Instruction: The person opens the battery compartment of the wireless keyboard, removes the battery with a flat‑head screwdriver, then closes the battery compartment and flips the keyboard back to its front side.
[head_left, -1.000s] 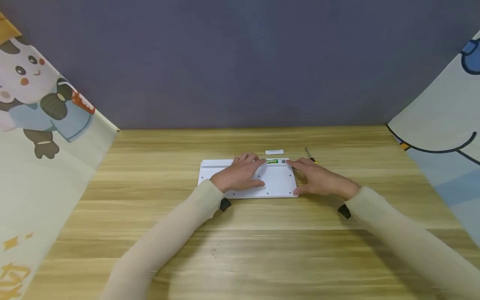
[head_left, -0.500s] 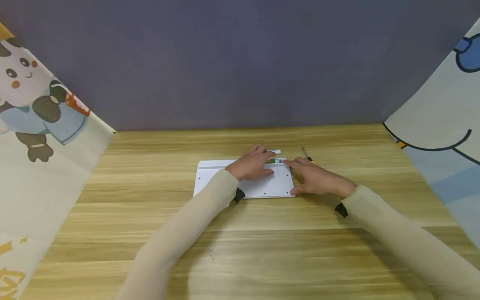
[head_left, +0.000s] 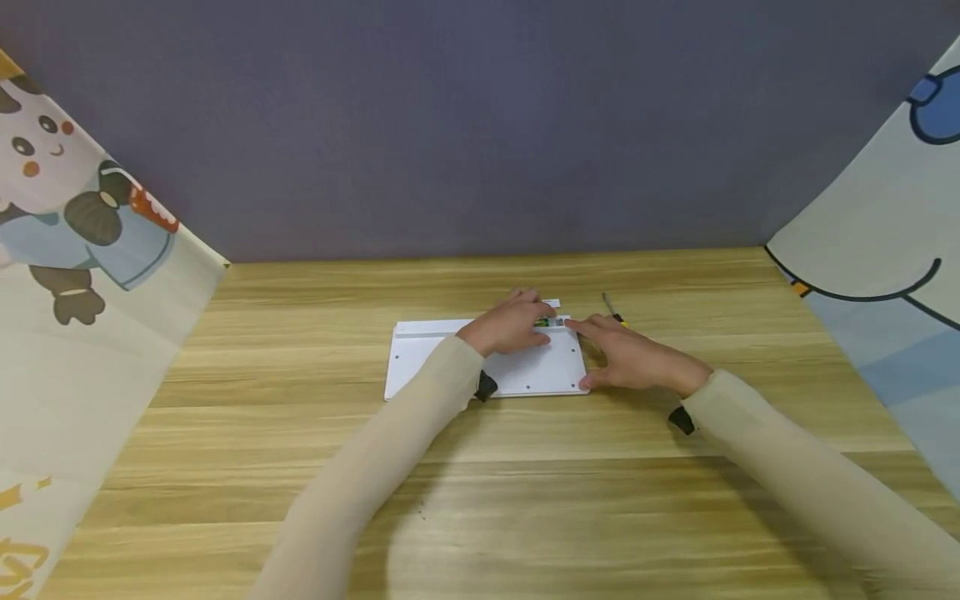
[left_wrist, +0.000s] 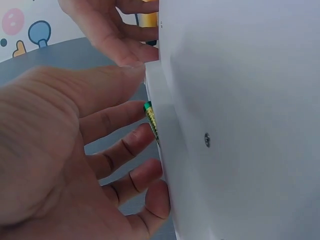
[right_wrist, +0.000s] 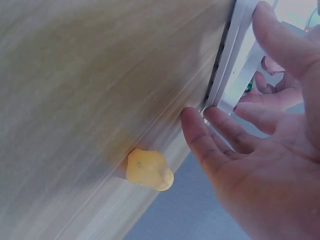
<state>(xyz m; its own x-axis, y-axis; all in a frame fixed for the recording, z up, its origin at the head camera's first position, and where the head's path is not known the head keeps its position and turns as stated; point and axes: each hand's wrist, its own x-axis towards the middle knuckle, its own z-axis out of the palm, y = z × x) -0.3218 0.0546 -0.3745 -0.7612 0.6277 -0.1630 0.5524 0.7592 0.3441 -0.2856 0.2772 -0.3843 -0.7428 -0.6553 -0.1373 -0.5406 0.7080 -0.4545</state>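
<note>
A white keyboard (head_left: 411, 352) lies underside up on the wooden table, small screws dotting its back. Near its far right edge a battery slot shows a green-and-yellow battery (left_wrist: 151, 120). My left hand (head_left: 507, 325) reaches over that slot. In the left wrist view its fingertips touch the edge by the battery, and the thumb lies along the keyboard's end. My right hand (head_left: 637, 354) rests at the keyboard's right side, thumb at the near corner and forefinger at the far one, fingers fairly straight. The left fingers partly hide the slot in the head view.
A small white cover (head_left: 552, 302) lies just behind the keyboard, partly hidden by the left hand. To the right is a screwdriver (head_left: 615, 311), its yellow handle end (right_wrist: 146, 169) large in the right wrist view. A dark panel (head_left: 480, 125) rises behind the table.
My left hand has moved right along the keyboard's far edge, covering more of the battery and the white cover. My right hand keeps its place at the right side.
</note>
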